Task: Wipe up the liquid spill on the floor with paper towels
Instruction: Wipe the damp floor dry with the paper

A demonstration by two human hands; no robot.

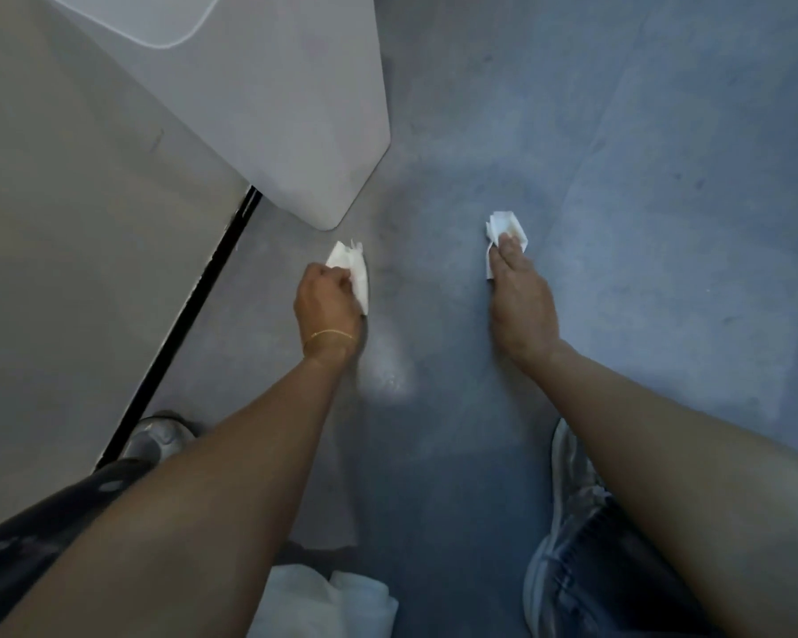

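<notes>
1. We count two crumpled white paper towels: our left hand (325,301) grips the left towel (355,269) in curled fingers, and our right hand (521,297) presses the right towel (503,227) flat-fingered onto the smooth grey floor (664,177).
2. One glossy wet patch (388,377) lies just beside our left wrist.
3. More white paper (323,605) is cut off at the bottom edge.
</notes>
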